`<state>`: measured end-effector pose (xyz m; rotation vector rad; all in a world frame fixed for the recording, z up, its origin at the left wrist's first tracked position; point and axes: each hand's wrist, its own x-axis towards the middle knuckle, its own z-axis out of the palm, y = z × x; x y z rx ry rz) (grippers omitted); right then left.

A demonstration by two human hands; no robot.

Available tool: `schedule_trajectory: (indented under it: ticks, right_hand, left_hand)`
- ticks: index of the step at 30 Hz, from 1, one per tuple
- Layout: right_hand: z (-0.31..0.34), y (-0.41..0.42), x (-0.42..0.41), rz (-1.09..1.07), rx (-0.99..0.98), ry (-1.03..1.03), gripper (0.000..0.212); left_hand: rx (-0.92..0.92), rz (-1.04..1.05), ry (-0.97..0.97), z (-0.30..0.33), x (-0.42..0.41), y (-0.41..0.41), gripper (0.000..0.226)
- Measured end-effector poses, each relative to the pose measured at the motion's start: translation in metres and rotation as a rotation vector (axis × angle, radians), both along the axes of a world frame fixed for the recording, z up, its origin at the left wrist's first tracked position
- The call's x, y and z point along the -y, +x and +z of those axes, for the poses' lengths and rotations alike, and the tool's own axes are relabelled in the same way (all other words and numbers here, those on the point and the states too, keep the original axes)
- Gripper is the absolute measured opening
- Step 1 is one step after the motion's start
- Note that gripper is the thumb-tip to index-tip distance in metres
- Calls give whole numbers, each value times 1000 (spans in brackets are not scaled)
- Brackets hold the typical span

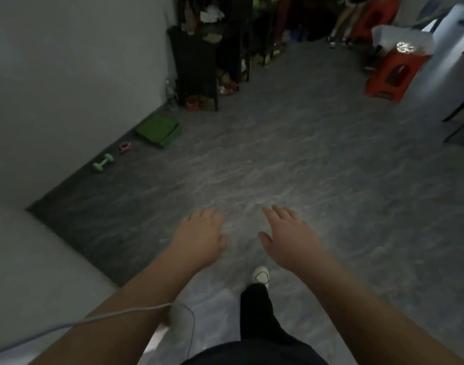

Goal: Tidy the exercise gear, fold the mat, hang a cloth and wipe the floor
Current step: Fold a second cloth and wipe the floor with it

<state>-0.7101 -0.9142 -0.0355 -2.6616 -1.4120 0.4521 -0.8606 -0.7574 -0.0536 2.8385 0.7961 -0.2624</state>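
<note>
A folded green mat [158, 129] lies on the grey floor [291, 159] against the left wall. Beside it, nearer to me, lie a pink ring-shaped band [124, 147] and a light green dumbbell [103, 162]. My left hand [200, 237] and my right hand [287, 235] are stretched out in front of me above the floor, palms down, fingers relaxed, holding nothing. Both are well away from the gear. No cloth can be made out.
A dark shelf unit [196, 64] crammed with items stands at the far end of the left wall. Red plastic stools [391, 75] stand at the right, one bearing a bag. A white cable [136, 309] crosses my left forearm. My white shoe [261, 275] is below.
</note>
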Motion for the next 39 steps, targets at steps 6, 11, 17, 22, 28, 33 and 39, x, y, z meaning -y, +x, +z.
schedule_trajectory:
  ticks: [6, 11, 17, 22, 28, 33, 39]
  right_hand:
    - [-2, 136, -115, 77, -31, -23, 64]
    - [12, 224, -231, 191, -33, -20, 63]
    - [18, 299, -364, 254, -31, 15, 62]
    - [9, 370, -492, 235, 9, 25, 63]
    - [19, 448, -650, 177, -12, 12, 62]
    - [33, 514, -753, 128, -17, 60, 64]
    - [17, 615, -848, 91, -30, 54, 63]
  left_hand:
    - [-30, 131, -41, 1, -105, 114, 61]
    - [5, 241, -45, 11, -200, 185, 62]
    - [24, 304, -69, 6, -322, 251, 61]
    - [56, 299, -52, -2, -457, 321, 61]
    - [32, 233, -20, 15, -629, 408, 62]
    - [32, 179, 20, 42, -745, 494, 62]
    - [4, 100, -5, 30, -840, 604, 62]
